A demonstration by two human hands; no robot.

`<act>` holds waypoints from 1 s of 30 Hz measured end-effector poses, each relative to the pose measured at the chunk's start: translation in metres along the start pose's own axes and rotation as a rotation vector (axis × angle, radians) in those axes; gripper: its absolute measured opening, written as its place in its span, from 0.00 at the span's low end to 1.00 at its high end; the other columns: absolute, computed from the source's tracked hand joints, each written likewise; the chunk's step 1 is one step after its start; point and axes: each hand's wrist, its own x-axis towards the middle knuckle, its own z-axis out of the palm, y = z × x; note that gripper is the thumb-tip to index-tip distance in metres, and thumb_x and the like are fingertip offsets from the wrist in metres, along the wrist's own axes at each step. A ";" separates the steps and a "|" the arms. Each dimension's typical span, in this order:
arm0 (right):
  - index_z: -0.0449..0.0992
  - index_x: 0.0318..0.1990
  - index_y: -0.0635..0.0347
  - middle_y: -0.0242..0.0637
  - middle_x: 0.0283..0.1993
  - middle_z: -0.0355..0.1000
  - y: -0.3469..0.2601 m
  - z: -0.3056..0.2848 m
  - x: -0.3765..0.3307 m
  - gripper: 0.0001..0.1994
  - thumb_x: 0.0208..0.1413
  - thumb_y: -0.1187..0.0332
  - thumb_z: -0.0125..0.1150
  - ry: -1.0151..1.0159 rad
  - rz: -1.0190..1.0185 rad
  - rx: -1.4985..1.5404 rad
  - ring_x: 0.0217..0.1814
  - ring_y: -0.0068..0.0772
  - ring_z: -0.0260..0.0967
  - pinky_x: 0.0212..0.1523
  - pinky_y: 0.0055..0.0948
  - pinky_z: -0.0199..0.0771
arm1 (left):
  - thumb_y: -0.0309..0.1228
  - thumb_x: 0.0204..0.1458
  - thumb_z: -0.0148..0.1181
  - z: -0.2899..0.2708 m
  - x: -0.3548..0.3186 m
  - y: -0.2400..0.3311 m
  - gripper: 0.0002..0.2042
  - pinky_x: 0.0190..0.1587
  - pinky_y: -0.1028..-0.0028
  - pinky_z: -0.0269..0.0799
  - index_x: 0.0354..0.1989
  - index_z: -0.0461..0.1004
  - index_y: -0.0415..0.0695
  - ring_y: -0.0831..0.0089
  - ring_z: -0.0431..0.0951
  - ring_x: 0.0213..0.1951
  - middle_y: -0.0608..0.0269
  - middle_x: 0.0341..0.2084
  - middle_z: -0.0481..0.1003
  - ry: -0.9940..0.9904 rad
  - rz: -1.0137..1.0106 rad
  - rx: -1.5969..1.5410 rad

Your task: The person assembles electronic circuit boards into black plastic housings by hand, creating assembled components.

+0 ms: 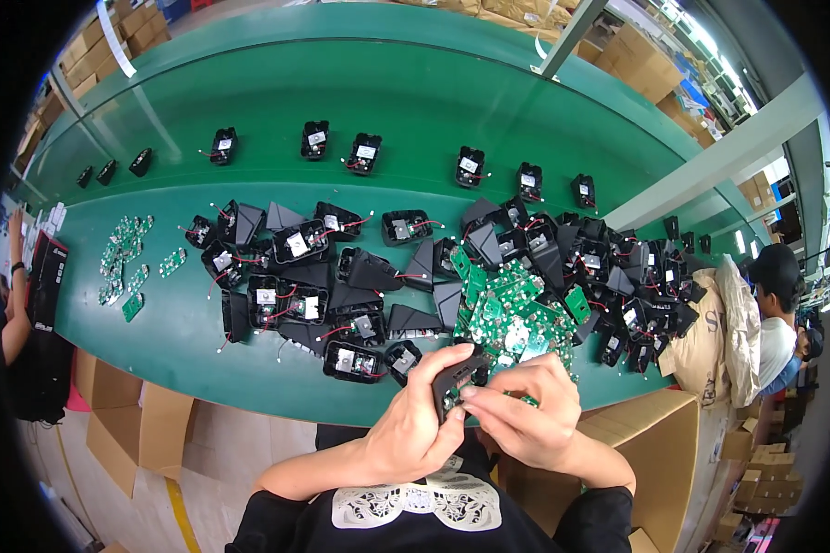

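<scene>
In my left hand [410,419] is a small black plastic housing [453,385], tilted up close to my body at the bench's front edge. Green shows inside its open side, where a small circuit board [451,400] is partly hidden by fingers. My right hand [530,410] is closed in a pinch, thumb and forefinger on that board at the housing's opening. Just beyond my hands lies a heap of green circuit boards [516,309]. Left of the heap, several black housings [297,243] with red and white wires lie jumbled together.
More black housings [632,313] crowd the bench's right side, and several stand spaced out on the far green strip [277,101]. Loose circuit boards [124,244] lie at left. Open cardboard boxes [641,442] stand below the front edge. Other people [776,313] are at both sides.
</scene>
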 end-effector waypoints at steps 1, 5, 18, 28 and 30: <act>0.79 0.31 0.53 0.27 0.26 0.69 0.000 0.000 0.001 0.16 0.27 0.76 0.69 0.001 -0.002 0.000 0.25 0.26 0.63 0.25 0.22 0.61 | 0.19 0.48 0.46 0.000 -0.001 -0.001 0.28 0.49 0.65 0.63 0.56 0.42 0.31 0.53 0.68 0.45 0.41 0.48 0.59 0.001 0.002 0.001; 0.79 0.31 0.54 0.27 0.25 0.69 0.004 0.003 0.003 0.16 0.27 0.76 0.69 0.016 -0.010 0.000 0.24 0.26 0.62 0.24 0.23 0.61 | 0.20 0.51 0.43 -0.006 0.004 0.000 0.27 0.38 0.70 0.69 0.59 0.39 0.34 0.64 0.71 0.33 0.44 0.47 0.59 -0.058 -0.188 -0.245; 0.76 0.38 0.55 0.28 0.33 0.68 0.009 0.029 0.071 0.16 0.35 0.71 0.64 -0.190 -0.120 -0.230 0.25 0.27 0.63 0.18 0.21 0.61 | 0.41 0.56 0.44 -0.109 0.042 -0.017 0.24 0.21 0.74 0.73 0.56 0.49 0.42 0.69 0.74 0.28 0.53 0.36 0.69 0.178 -0.426 -0.343; 0.75 0.34 0.61 0.38 0.31 0.71 0.058 0.036 0.060 0.12 0.39 0.82 0.60 -0.077 0.045 -0.263 0.28 0.34 0.70 0.26 0.26 0.69 | 0.36 0.51 0.30 -0.495 0.078 -0.185 0.22 0.63 0.62 0.39 0.40 0.70 0.33 0.58 0.57 0.58 0.45 0.46 0.69 0.429 -0.623 1.151; 0.75 0.36 0.60 0.38 0.33 0.73 0.067 0.035 0.062 0.10 0.44 0.81 0.59 -0.127 0.085 -0.330 0.31 0.33 0.72 0.30 0.24 0.72 | 0.38 0.51 0.32 -0.502 0.078 -0.207 0.23 0.63 0.61 0.40 0.42 0.70 0.35 0.52 0.56 0.59 0.45 0.51 0.64 0.434 -0.614 1.150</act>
